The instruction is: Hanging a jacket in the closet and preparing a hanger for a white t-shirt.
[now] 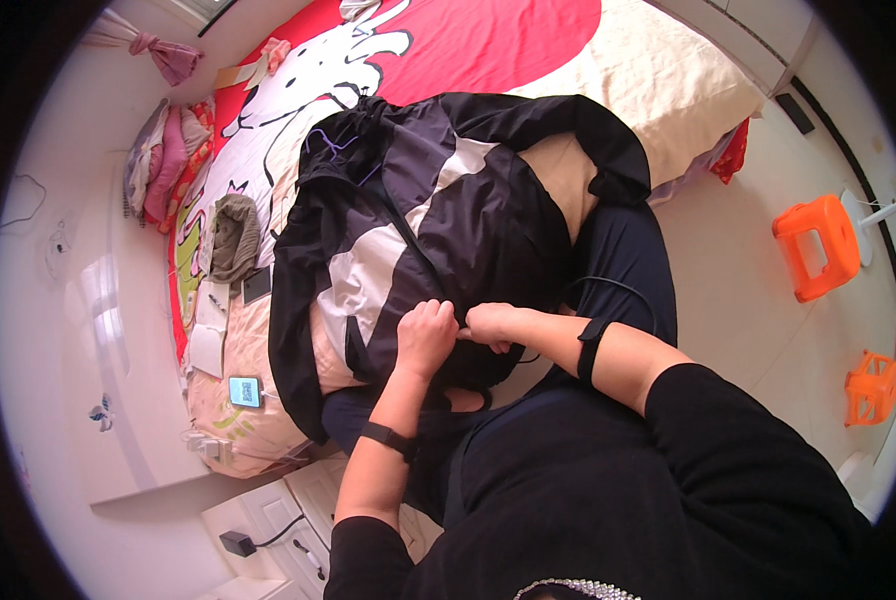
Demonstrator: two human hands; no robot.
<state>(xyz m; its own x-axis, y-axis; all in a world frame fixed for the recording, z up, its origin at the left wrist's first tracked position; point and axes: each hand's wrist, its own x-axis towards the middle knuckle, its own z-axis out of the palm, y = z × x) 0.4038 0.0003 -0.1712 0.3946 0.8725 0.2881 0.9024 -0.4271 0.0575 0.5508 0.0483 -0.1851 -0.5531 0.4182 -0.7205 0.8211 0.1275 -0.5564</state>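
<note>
A black, dark grey and white zip-up jacket point(488, 210) lies spread over the bed and my lap, its hood at the far end and its sleeves out to both sides. At the near end of its front zip, my left hand point(428, 335) is closed in a pinch on the fabric edge. My right hand point(492, 325) pinches the same spot from the right, fingertips almost touching the left ones. The zip parts between my fingers are hidden. A purple cord point(336, 146) shows at the hood.
Under the jacket is a bed with a red and cream patterned sheet point(528, 40). Along its left side lie a grey-brown folded cloth point(235, 238), a dark phone point(257, 286), a notebook point(208, 335) and a small lit screen device point(246, 392). Orange stools point(816, 247) stand on the floor at right.
</note>
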